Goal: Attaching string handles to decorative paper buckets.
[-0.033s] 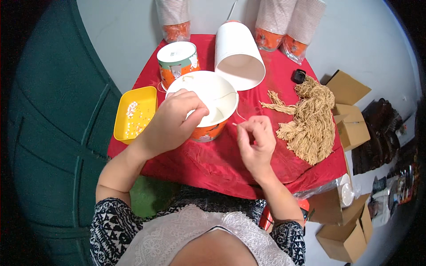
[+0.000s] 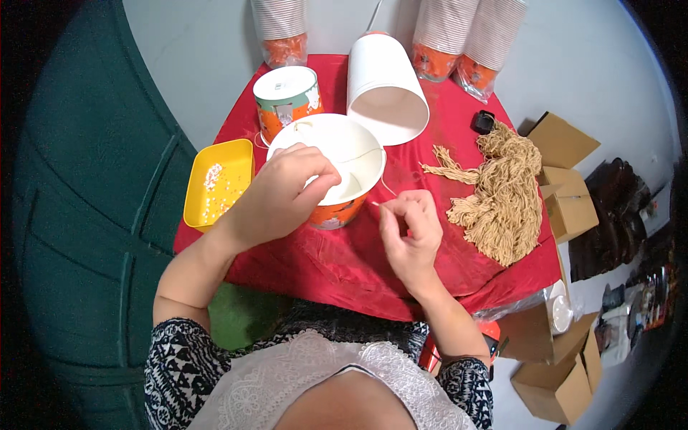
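A round paper bucket (image 2: 349,135), white inside and orange outside, stands upright on the table. My left hand (image 2: 287,188) is closed over its near left rim, thumb and forefinger together; whatever they may hold is hidden. A thin beige cord (image 2: 385,179) runs across the inside and over the right rim, down to my right hand (image 2: 411,228). The fingers of my right hand are pinched on it beside the bucket, with a small whitish tip (image 2: 375,204) poking out on the left. A short bit of cord (image 2: 304,125) also shows at the bucket's far rim.
A yellow tray (image 2: 249,168) with small white bits stands left. Behind are an upturned bucket (image 2: 285,84) and a white bucket stack (image 2: 383,75) on its side. Beige cords (image 2: 505,201) lie right, near a black object (image 2: 483,122). Cardboard boxes (image 2: 570,204) stand beyond the red-covered table (image 2: 315,265).
My right hand has shifted very slightly to the left, with the whitish tip still at its fingers. My left hand has barely moved.
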Demonstrator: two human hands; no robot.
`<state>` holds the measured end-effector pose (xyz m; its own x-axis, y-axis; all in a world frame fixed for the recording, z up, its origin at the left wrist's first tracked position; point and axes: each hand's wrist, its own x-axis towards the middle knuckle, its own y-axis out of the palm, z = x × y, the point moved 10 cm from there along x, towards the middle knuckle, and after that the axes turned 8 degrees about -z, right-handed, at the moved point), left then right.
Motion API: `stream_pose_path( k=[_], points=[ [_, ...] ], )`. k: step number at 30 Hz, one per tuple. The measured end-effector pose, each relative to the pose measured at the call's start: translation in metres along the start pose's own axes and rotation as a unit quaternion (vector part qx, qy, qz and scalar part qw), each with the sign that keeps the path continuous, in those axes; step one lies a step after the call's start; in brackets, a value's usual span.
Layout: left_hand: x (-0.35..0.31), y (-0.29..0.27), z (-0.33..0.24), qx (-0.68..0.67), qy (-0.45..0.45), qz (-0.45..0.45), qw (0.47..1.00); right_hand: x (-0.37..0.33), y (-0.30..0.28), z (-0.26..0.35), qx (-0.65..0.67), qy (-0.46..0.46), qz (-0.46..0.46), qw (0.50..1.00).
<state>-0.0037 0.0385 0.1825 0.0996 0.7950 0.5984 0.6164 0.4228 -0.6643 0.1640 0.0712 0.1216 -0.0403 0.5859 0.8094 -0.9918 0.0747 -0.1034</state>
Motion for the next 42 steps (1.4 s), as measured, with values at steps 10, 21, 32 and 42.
stream_pose_path(
  k=[10,21,32,42],
  points=[
    [0.018,0.048,0.033,-0.072,-0.113,0.206,0.969,-0.005,0.011,-0.001,-0.012,-0.029,-0.023,0.999],
    [0.013,0.064,0.043,-0.125,-0.144,0.244,0.951,-0.004,0.022,-0.002,-0.022,-0.020,-0.012,1.000],
    [0.018,0.069,0.036,-0.150,-0.121,0.260,0.946,-0.002,0.029,-0.004,-0.022,-0.026,0.000,0.999],
    [0.014,0.085,0.043,-0.170,-0.117,0.298,0.932,-0.003,0.033,-0.003,-0.027,-0.034,-0.004,0.999]
  ],
)
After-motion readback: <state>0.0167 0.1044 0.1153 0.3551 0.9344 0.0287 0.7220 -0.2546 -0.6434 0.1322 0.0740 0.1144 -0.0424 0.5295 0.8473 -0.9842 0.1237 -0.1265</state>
